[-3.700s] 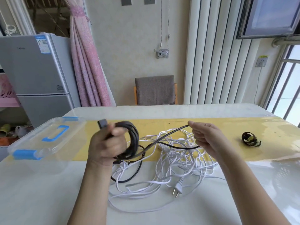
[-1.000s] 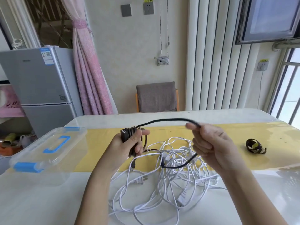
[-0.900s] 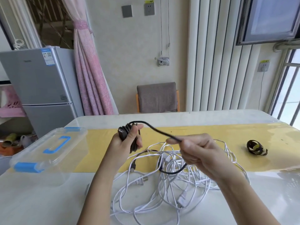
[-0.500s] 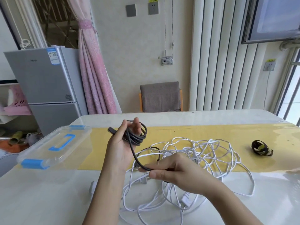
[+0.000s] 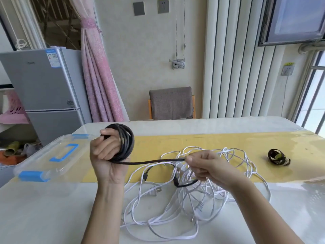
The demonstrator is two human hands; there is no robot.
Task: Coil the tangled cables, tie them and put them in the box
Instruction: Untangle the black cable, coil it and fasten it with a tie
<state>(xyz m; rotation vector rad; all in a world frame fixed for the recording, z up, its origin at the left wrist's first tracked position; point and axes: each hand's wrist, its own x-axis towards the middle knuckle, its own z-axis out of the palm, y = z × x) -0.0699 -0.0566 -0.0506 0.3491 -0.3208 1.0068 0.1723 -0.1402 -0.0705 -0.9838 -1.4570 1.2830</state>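
My left hand (image 5: 107, 155) grips a coil of black cable (image 5: 125, 143), raised above the table. A straight stretch of that cable runs right to my right hand (image 5: 209, 166), which pinches it over the heap. The cable's free tail hangs below my right hand and ends in a black plug (image 5: 145, 176) on the table. A tangled heap of white cables (image 5: 202, 196) with white plugs lies under both hands. The clear plastic box with blue clips and handle (image 5: 52, 155) stands lid shut at the left.
A small roll of black and yellow ties (image 5: 278, 157) lies on the yellow table runner (image 5: 219, 143) at the right. A chair (image 5: 171, 103) stands behind the table's far edge. A fridge (image 5: 44, 88) is beyond the left side.
My left hand has turned, and the black coil now stands upright and larger. My right hand has moved right along the cable and pulled the stretch between the hands straight.
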